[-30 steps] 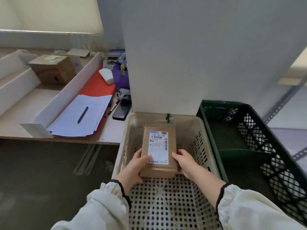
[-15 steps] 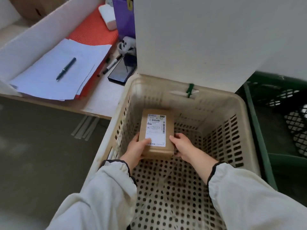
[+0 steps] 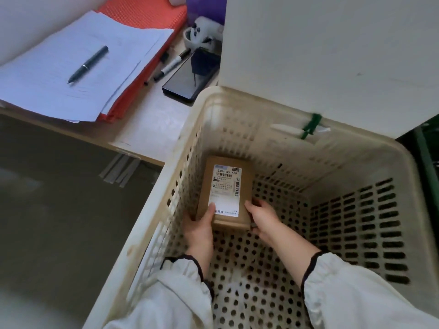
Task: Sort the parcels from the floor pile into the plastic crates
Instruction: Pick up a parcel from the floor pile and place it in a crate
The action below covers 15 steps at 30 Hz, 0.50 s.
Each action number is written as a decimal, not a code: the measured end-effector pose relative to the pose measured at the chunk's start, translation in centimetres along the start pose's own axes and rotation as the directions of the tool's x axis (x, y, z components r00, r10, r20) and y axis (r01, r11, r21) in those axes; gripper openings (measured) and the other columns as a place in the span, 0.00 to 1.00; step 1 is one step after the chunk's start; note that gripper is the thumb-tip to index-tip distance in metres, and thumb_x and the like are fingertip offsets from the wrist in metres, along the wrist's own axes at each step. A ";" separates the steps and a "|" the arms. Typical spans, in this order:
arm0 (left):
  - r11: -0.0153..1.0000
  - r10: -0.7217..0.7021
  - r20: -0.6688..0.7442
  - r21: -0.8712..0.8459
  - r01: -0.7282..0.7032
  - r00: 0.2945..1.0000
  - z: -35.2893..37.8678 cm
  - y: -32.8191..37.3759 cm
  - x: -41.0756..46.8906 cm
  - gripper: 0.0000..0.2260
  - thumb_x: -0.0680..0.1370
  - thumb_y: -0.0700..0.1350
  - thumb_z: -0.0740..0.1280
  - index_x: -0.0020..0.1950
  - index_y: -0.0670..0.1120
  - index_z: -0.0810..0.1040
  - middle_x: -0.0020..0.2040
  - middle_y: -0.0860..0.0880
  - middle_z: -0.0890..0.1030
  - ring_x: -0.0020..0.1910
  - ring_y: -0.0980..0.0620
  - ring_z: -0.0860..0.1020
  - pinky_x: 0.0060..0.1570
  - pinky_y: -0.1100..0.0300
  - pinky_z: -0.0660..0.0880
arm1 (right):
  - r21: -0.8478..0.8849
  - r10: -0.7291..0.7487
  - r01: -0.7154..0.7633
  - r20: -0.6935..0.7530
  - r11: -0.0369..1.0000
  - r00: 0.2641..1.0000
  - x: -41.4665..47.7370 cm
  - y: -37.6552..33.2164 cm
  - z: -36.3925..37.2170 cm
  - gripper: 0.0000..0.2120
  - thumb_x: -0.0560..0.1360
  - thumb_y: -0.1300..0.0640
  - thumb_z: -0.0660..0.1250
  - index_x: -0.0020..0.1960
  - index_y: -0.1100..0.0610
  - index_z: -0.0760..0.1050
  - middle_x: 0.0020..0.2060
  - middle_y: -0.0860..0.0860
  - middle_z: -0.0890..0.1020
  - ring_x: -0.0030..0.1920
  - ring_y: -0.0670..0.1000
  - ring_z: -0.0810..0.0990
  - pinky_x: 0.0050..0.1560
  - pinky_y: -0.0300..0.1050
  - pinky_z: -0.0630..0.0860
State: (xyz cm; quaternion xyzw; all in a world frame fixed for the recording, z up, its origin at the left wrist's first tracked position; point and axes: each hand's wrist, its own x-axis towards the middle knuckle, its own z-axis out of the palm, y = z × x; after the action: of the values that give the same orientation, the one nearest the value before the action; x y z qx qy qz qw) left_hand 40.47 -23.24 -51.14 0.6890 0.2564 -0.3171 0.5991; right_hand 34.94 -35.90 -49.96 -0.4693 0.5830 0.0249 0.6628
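Brown cardboard parcel sits low inside cream perforated plastic crate, centre frame, near crate's far-left corner. White shipping label faces up, top line reads "530- 05 A68", barcodes below; smaller print unreadable. Left hand grasps parcel's near-left edge, thumb on label; right hand clasps near-right edge. Upper left: black pen on white paper stack, black smartphone beside. Dark green crate at right edge.
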 end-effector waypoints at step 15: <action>0.908 -0.287 0.146 -0.275 0.318 0.947 1.1 -0.2 1.0 0.19 0.71 0.52 0.74 0.58 0.47 0.75 0.54 0.48 0.80 0.54 0.48 0.77 0.50 0.52 0.74 | -0.022 -0.045 0.044 -0.025 0.999 0.999 0.1 -0.7 3.7 0.20 0.80 0.57 0.59 0.72 0.51 0.65 0.58 0.55 0.80 0.54 0.59 0.80 0.54 0.62 0.78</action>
State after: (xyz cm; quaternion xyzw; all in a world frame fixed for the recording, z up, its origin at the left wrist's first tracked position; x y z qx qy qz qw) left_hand 40.85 -24.27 -52.12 0.5268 0.3735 -0.3993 0.6508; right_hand 38.17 -33.91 -50.04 -0.4896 0.5805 0.0107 0.6506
